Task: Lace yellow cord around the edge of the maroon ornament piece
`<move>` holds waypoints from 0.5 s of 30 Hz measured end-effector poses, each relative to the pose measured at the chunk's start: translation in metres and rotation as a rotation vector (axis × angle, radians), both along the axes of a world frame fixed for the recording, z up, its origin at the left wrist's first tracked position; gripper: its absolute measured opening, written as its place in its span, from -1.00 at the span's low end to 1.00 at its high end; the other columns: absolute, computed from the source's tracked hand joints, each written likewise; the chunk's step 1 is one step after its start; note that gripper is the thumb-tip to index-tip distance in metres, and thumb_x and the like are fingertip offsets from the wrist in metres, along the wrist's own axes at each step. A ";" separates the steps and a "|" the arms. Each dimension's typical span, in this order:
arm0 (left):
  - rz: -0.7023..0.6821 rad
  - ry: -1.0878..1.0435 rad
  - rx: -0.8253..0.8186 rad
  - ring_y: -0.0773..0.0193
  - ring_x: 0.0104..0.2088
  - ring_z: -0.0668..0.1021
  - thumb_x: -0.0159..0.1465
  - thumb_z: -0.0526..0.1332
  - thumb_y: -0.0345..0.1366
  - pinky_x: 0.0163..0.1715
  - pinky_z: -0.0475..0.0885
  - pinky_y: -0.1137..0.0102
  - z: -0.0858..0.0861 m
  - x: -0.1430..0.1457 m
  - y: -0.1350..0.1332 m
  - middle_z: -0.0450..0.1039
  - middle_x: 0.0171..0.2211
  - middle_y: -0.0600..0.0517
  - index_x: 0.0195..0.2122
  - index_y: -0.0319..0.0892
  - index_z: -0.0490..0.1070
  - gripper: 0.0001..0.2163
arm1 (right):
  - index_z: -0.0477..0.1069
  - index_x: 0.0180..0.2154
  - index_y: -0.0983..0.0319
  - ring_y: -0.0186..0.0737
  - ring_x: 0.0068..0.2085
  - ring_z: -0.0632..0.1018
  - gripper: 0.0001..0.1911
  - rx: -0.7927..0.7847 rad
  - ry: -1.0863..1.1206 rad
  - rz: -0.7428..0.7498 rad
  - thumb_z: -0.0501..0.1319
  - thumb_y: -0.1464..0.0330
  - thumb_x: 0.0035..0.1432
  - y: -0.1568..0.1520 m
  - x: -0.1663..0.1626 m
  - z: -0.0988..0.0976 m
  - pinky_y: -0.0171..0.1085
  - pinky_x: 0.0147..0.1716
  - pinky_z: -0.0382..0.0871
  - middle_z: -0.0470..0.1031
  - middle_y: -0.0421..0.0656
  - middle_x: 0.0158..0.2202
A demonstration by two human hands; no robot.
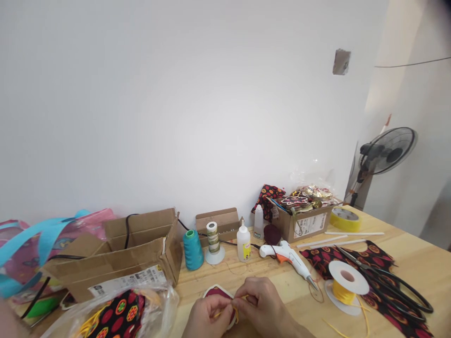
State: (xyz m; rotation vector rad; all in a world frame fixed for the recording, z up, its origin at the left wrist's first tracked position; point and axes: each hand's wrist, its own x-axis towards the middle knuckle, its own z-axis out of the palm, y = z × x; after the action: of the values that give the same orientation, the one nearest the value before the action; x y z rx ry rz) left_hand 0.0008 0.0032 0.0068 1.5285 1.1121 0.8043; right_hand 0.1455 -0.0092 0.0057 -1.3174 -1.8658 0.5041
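- Maroon cloth patch [215,291], white-edged, one; lying at the near edge of the wooden table [299,305], behind and beneath the fingertips, partly covered by them.
- Yellow cord [237,315], thin, one length; running between the two hands over the patch, a loose bit hanging below the fingertips.
- Left hand [207,317], one; thumb and fingers drawn narrow, pinching the cord.
- Right hand [262,305], one; thumb and forefinger likewise pinched on the cord, tips almost meeting the left's. Whether the cord is knotted or passes through the patch is too small to tell.
- Step in hand, as judged: fine fingertip handling of the cord at the patch. Next move calls for a firm pinch on both sides and even tension, with the patch kept flat.
- White spool [355,272], wound with more yellow cord; standing to the right, loose ends trailing on the table.
- Black-handled scissors [374,271], one pair; on dark printed cloth [317,260], just beside the spool.
- White glue gun [294,263], one; lying beyond the right hand, nozzle toward the spool.
- Squeeze bottle [243,246], upright, beyond the patch.
- Teal thread cone [193,253], upright, near the left cardboard box [116,258].
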 end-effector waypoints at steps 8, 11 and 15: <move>-0.020 -0.011 0.014 0.28 -0.49 0.44 -0.03 0.16 -0.27 -0.49 0.30 0.48 -0.001 -0.002 0.002 0.45 -0.56 0.00 -0.53 -0.27 0.43 -0.84 | 0.47 -0.53 0.21 -0.43 -0.61 0.28 -0.91 -0.026 -0.001 -0.039 0.18 0.42 -0.13 -0.001 0.000 0.003 -0.46 -0.62 0.05 0.32 -0.27 -0.66; -0.021 -0.015 0.023 0.28 -0.50 0.45 -0.03 0.16 -0.24 -0.50 0.31 0.48 0.000 -0.002 0.002 0.45 -0.57 0.00 -0.54 -0.27 0.43 -0.82 | 0.47 -0.52 0.20 -0.43 -0.61 0.27 -0.90 -0.039 -0.018 -0.025 0.17 0.43 -0.12 -0.001 0.000 0.003 -0.46 -0.62 0.06 0.33 -0.27 -0.66; 0.018 0.021 0.056 0.26 -0.51 0.46 -0.05 0.17 -0.27 -0.52 0.32 0.47 -0.006 -0.001 0.003 0.47 -0.59 -0.01 -0.57 -0.27 0.45 -0.84 | 0.47 -0.52 0.21 -0.41 -0.59 0.30 -0.90 -0.018 -0.046 -0.020 0.16 0.41 -0.11 -0.001 0.000 0.001 -0.46 -0.60 0.08 0.35 -0.26 -0.65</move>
State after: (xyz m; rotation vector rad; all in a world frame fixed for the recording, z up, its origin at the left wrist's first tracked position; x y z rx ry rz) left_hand -0.0001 0.0063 0.0003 1.5791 1.1283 0.8392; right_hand 0.1451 -0.0097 0.0067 -1.3680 -1.8879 0.4850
